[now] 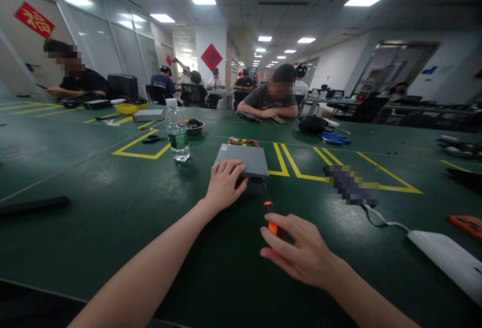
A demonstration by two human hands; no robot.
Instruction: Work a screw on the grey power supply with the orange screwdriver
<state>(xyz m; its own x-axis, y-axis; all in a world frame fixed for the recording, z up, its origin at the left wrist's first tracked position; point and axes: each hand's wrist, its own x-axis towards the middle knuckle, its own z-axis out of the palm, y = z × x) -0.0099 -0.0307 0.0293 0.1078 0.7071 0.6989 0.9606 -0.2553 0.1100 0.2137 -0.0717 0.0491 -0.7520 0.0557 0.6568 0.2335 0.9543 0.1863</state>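
A grey metal box (243,159) with coloured wires at its far end lies on the green table (113,207). My left hand (225,184) rests on the box's near left corner, fingers curled over its edge. My right hand (297,252) is closed round the orange and black handle of a screwdriver (268,213). The screwdriver's thin shaft points at the near face of the box.
A water bottle (176,132) stands left of the box, a bowl of small parts (194,125) behind it. A white device (446,257) with a cable lies at the right, a black strip (33,206) at the left. People sit at the far side.
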